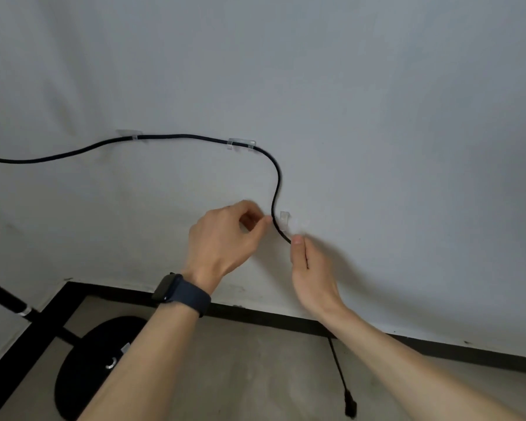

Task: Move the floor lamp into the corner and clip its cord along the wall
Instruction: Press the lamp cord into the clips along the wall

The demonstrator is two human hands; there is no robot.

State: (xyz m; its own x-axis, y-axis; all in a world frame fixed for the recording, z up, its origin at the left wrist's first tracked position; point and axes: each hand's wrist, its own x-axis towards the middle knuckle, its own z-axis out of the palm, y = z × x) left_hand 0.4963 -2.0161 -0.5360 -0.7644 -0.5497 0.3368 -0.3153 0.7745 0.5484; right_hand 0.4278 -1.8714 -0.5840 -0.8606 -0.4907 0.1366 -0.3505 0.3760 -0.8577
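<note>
A black cord [195,137] runs along the grey wall through two clear clips, one at the left [131,135] and one in the middle [240,144], then curves down. A third clear clip [285,219] sits on the wall just right of the cord's lower bend. My left hand [225,238], with a dark watch on its wrist, pinches at the cord beside that clip. My right hand [308,268] is shut on the cord just below the clip. The cord's loose end with a black plug [349,405] hangs below my right forearm. The lamp's round black base [85,369] stands on the floor at lower left.
A black skirting strip [286,319] runs along the foot of the wall and turns at the corner on the left. The lamp's black pole [6,299] crosses the lower left edge. The floor is bare grey concrete [255,375].
</note>
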